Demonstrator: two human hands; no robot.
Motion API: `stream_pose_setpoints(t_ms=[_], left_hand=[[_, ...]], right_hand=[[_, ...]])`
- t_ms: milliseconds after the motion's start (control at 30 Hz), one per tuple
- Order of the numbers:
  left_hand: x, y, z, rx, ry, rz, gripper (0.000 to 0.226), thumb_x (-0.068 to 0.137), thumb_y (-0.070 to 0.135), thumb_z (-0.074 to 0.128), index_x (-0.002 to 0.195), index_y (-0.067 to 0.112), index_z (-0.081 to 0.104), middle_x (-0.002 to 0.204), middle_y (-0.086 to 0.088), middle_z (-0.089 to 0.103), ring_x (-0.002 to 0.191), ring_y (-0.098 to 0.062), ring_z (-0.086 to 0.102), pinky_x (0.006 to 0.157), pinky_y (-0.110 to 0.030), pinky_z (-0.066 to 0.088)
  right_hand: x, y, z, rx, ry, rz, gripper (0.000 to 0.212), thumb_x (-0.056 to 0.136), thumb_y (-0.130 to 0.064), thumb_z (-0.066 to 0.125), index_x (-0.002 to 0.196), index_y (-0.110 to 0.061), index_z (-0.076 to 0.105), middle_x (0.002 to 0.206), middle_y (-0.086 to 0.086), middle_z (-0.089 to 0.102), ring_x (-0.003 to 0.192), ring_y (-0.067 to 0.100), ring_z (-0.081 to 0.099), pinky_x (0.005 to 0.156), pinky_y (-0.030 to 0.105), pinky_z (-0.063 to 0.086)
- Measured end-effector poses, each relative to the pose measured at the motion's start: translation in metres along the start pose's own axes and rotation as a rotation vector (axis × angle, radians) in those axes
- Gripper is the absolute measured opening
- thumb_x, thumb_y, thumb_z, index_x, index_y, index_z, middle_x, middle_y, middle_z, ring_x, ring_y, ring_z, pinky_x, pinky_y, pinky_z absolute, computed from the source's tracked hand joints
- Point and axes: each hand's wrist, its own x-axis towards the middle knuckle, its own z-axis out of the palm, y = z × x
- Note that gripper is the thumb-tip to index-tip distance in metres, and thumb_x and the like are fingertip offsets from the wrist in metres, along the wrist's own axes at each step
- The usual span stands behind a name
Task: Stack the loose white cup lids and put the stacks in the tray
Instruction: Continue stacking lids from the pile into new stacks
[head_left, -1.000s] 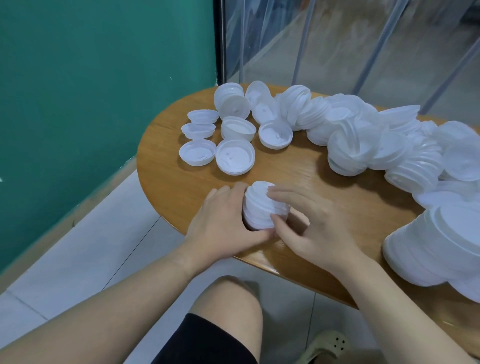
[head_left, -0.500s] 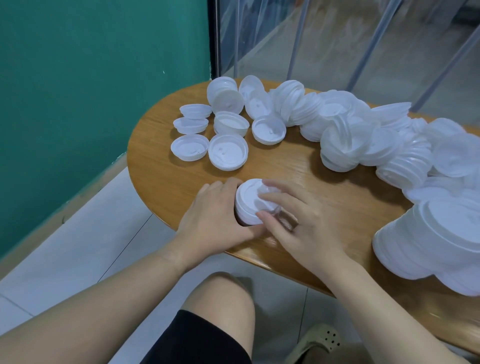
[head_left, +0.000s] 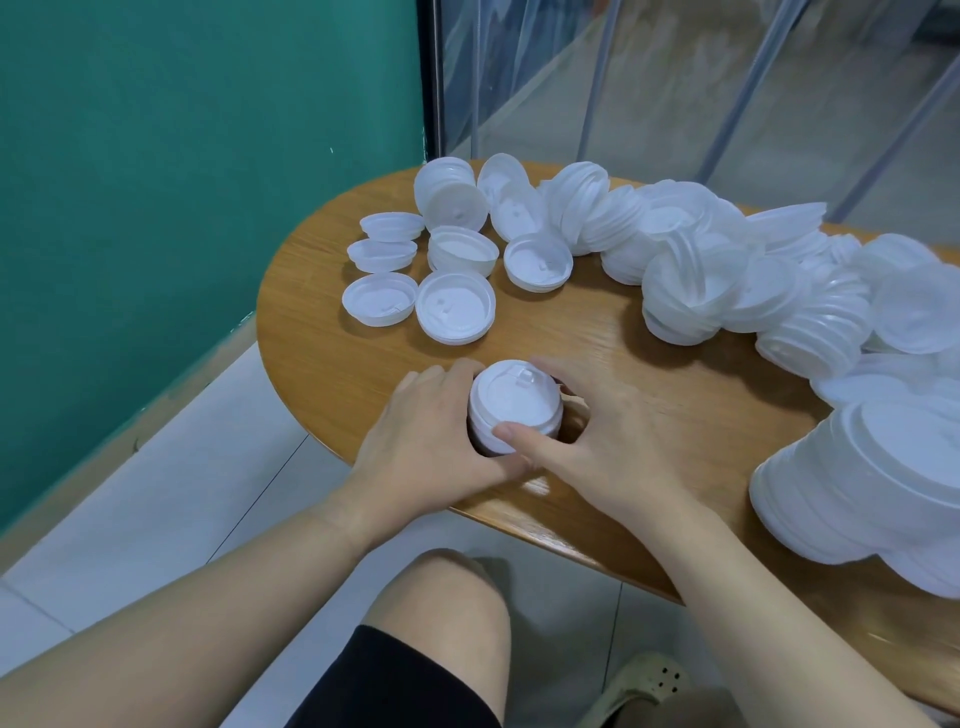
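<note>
A short stack of white cup lids (head_left: 511, 402) stands upright near the front edge of the round wooden table (head_left: 332, 364). My left hand (head_left: 431, 441) grips its left side, and my right hand (head_left: 597, 441) grips its right side with the thumb across the front. Several loose lids lie open side up at the back left, such as one lid (head_left: 455, 306) and a smaller one (head_left: 380, 299). A long heap of lids (head_left: 727, 280) runs across the back and right. No tray is in view.
A large pile of bigger white lids (head_left: 872, 467) sits at the table's right front edge. A green wall (head_left: 182, 156) rises on the left and a glass partition (head_left: 675, 78) stands behind the table. My knee (head_left: 441, 597) is under the table edge.
The stack was tilted on its side between my hands; now it stands upright with its top facing up. Both hands stay around it.
</note>
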Motion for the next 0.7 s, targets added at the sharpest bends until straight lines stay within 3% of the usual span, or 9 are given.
stream_pose_setpoints(t_ms=[267, 433, 633, 700], left_hand=[[0.002, -0.003, 0.002, 0.006, -0.006, 0.013, 0.071, 0.06, 0.081, 0.063, 0.115, 0.038, 0.052, 0.099, 0.018, 0.059, 0.096, -0.008, 0.053, 0.089, -0.034, 0.047], [0.002, -0.002, 0.001, 0.002, 0.005, 0.046, 0.068, 0.064, 0.079, 0.062, 0.115, 0.035, 0.054, 0.097, 0.016, 0.06, 0.092, -0.007, 0.054, 0.089, -0.033, 0.045], [-0.001, -0.001, -0.002, -0.062, 0.034, 0.079, 0.061, 0.069, 0.068, 0.064, 0.12, 0.037, 0.052, 0.095, 0.017, 0.062, 0.091, -0.007, 0.057, 0.09, -0.035, 0.046], [-0.002, 0.001, -0.004, -0.123, 0.06, 0.075, 0.058, 0.069, 0.066, 0.066, 0.119, 0.039, 0.054, 0.094, 0.017, 0.064, 0.091, -0.007, 0.059, 0.089, -0.036, 0.048]], right_hand=[[0.003, -0.003, -0.001, -0.057, -0.03, -0.013, 0.073, 0.073, -0.047, 0.089, 0.137, -0.019, 0.066, 0.12, -0.027, 0.053, 0.109, -0.031, 0.039, 0.092, -0.007, 0.024], [0.005, -0.006, -0.003, -0.09, -0.052, -0.024, 0.07, 0.074, -0.044, 0.089, 0.134, -0.017, 0.066, 0.117, -0.025, 0.053, 0.109, -0.02, 0.037, 0.09, -0.007, 0.025], [0.009, -0.006, -0.004, -0.051, -0.131, 0.062, 0.056, 0.073, -0.048, 0.088, 0.118, -0.043, 0.055, 0.107, -0.034, 0.054, 0.104, -0.024, 0.048, 0.082, -0.001, 0.035], [0.012, -0.007, -0.003, -0.025, -0.149, 0.087, 0.056, 0.074, -0.051, 0.087, 0.12, -0.041, 0.056, 0.113, -0.029, 0.058, 0.107, -0.014, 0.053, 0.081, 0.004, 0.04]])
